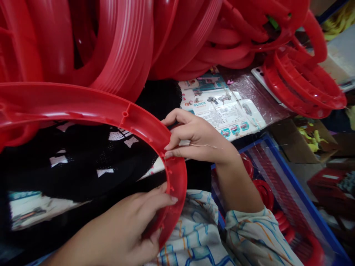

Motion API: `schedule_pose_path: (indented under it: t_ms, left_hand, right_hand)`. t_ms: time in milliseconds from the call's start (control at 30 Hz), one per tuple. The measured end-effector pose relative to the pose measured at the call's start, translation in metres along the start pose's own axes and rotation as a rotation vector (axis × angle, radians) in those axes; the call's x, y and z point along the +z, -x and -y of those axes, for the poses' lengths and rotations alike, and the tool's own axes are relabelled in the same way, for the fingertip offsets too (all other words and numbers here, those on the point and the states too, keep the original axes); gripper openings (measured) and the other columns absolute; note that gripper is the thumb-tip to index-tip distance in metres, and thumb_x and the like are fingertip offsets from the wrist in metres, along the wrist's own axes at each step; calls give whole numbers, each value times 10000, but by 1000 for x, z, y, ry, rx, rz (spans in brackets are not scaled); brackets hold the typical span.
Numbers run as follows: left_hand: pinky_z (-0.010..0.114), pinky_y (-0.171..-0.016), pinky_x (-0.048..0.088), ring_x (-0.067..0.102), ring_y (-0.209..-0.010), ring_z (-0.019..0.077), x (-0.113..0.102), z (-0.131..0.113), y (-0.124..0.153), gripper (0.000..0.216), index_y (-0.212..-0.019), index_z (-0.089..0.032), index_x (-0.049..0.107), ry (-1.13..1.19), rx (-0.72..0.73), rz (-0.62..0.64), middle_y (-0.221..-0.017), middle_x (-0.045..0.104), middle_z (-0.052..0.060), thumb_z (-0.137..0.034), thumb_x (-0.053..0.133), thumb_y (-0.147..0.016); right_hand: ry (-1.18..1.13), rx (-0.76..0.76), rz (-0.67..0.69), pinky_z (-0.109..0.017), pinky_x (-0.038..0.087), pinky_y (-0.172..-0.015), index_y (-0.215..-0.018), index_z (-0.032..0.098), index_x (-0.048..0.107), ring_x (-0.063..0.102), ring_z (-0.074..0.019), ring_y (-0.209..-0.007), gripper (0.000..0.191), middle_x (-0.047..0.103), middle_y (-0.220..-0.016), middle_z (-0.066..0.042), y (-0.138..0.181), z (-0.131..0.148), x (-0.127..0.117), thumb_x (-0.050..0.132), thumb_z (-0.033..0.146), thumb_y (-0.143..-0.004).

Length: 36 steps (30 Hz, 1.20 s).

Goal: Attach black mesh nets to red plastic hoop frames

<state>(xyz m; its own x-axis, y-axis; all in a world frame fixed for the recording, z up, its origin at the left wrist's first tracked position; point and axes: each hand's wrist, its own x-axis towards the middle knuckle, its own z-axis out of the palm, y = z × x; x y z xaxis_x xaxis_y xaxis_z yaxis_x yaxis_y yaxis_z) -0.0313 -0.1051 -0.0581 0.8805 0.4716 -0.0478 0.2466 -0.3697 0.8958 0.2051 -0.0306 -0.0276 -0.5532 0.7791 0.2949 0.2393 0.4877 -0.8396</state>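
Observation:
A curved red plastic ring (146,120) lies with its hollow side toward me, small pegs and ribs showing inside. Its near right part is in both hands. My left hand (124,225) grips the lower stretch, thumb and fingers closed about the inner edge. Higher up, my right hand (196,136) is closed at the channel, with its fingertips pressed on the inner wall and rim beside a peg. A thin pale strand (206,145) crosses this hand; whether the fingers pinch it I cannot tell. Under the ring is a black cloth (83,155) with white patches.
Many large red rings (124,48) are heaped at the back. More red ring parts (305,85) sit at the right. Printed cardboard (222,107) lies behind my right hand. A blue-rimmed crate (302,195) with red parts stands below right, near a box (294,140) with yellow pieces.

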Motion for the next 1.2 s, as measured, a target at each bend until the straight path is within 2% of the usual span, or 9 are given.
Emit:
schedule_pose_path:
  t_ms: [133,233,367,433,600,700,800,1000,1200]
  left_hand:
    - [395,-990,465,558,-1186,252,2,8,6,723,-1287,-354,265,173,12,-47,-1389,474,84,-88,613,-712]
    - [438,-975,474,538,-1204,267,-1,9,5,781,-1312,-377,210,481,-18,-29,-1362,476,94,-173,701,-739]
    - [349,-826,548,649,-966,183,-6,2,-15,470,-1209,-340,307,937,-123,-269,-1238,552,62,-312,617,-858]
    - [287,-774,554,659,-900,149,-6,-4,-31,302,-1140,-288,397,983,-153,-383,-1143,603,41,-281,569,-892]
    - [242,-733,545,655,-876,141,-2,-15,-67,402,-1101,-217,461,916,-146,-669,-1004,646,9,-177,687,-771]
    - [211,-671,516,623,-755,100,-1,-18,-74,319,-1052,-215,465,860,-143,-744,-876,621,-36,-171,645,-793]
    - [220,-708,490,584,-799,102,-5,-16,-69,265,-1065,-224,459,719,-135,-713,-924,587,-35,-194,596,-840]
    - [318,-892,444,517,-1079,206,-20,-11,-52,269,-1121,-227,448,522,-200,-408,-1166,528,35,-253,550,-873]
    - [352,-952,442,511,-1072,204,-17,-12,-47,345,-1196,-239,443,482,-194,-405,-1168,518,28,-219,530,-863]
  right_hand:
    - [7,32,11,-242,466,-749,-721,133,689,579,-110,-878,114,530,-1002,-20,-2,6,-4,722,232,-767]
    - [10,59,-11,-251,464,-752,-706,133,683,578,-111,-868,115,540,-990,-15,-2,9,-3,726,226,-758]
    - [5,77,-25,-241,460,-734,-698,132,678,574,-104,-854,110,542,-983,-11,-3,11,0,731,213,-749]
    - [9,59,-39,-241,457,-742,-697,129,676,572,-102,-855,112,543,-978,-12,-3,11,1,729,211,-752]
    - [21,34,-52,-253,468,-750,-694,138,673,577,-109,-859,119,551,-962,-11,-4,12,3,709,222,-770]
    - [47,31,-79,-268,474,-758,-688,144,679,579,-116,-856,121,557,-944,-11,-4,14,3,726,234,-754]
    - [32,23,-89,-272,481,-754,-691,153,688,586,-118,-846,128,576,-933,-10,-3,15,2,744,259,-739]
    - [-20,-23,-100,-305,487,-852,-742,169,707,602,-142,-935,108,621,-998,-33,-4,18,-2,748,269,-744]
    - [48,-127,-101,-333,472,-939,-754,194,714,563,-172,-1102,105,599,-1179,-42,-10,29,2,719,296,-776]
